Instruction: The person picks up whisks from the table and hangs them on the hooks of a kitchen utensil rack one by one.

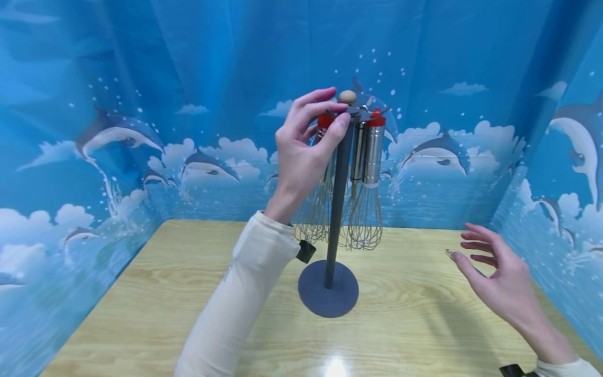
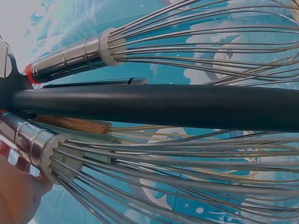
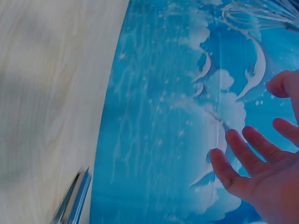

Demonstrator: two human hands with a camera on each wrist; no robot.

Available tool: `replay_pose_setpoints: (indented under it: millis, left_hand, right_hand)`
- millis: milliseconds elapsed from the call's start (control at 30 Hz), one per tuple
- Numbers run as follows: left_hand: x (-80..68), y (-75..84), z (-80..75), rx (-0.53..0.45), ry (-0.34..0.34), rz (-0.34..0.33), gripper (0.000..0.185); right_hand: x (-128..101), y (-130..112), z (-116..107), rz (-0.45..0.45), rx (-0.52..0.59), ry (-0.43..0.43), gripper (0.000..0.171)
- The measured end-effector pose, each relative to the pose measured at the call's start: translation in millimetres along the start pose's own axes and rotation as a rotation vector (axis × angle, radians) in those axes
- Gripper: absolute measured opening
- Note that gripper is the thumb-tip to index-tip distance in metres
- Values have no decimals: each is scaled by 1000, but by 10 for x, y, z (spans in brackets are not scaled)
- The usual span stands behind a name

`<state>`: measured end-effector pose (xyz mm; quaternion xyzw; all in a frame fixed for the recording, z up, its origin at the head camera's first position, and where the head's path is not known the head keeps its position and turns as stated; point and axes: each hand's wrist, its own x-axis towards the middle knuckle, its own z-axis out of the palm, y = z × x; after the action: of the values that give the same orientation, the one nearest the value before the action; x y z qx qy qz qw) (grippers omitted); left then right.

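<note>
Up top, left hand point(image 1: 301, 152) pinches a steel whisk's point(image 1: 324, 178) red cap; right hand point(image 1: 494, 277) fingers spread.

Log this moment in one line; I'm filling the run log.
left hand: pinches red-capped whisk at rack top | right hand: open, above table | other whisks: hanging

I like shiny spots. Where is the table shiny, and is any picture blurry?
Head view: white glare on the wooden table near the front edge. Right wrist view: the table and a metal strip look smeared. Left wrist view: whisk wires quite sharp.
</note>
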<state>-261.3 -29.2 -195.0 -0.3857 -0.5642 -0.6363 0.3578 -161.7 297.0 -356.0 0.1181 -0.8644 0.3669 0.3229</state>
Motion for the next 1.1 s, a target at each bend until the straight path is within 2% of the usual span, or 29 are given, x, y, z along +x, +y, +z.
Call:
replay_pose_setpoints:
  millis: [233, 433, 567, 700, 833, 967, 1100]
  left_hand:
    - [-26, 3, -3, 4, 17, -33, 22]
    - [-42, 4, -4, 7, 22, -7, 22]
    - [-44, 14, -3, 16, 24, -16, 22]
    - [-50, 24, 3, 62, 26, -13, 22]
    - [-58, 39, 22, 110, 36, -6, 23]
    - [-68, 53, 41, 145, 47, 16, 22]
    - [-72, 53, 45, 171, 51, 53, 21]
  right_hand:
    - [-52, 246, -136, 61, -163, -83, 56]
    - [-109, 475, -221, 64, -325, -203, 49]
    - [-164, 611, -267, 95, -410, -318, 50]
    - [-152, 747, -330, 171, -491, -476, 55]
    - [-142, 866, -368, 243, -579, -597, 64]
    - [-159, 958, -399, 284, -610, -670, 69]
    - [-174, 1046, -434, 318, -594, -760, 71]
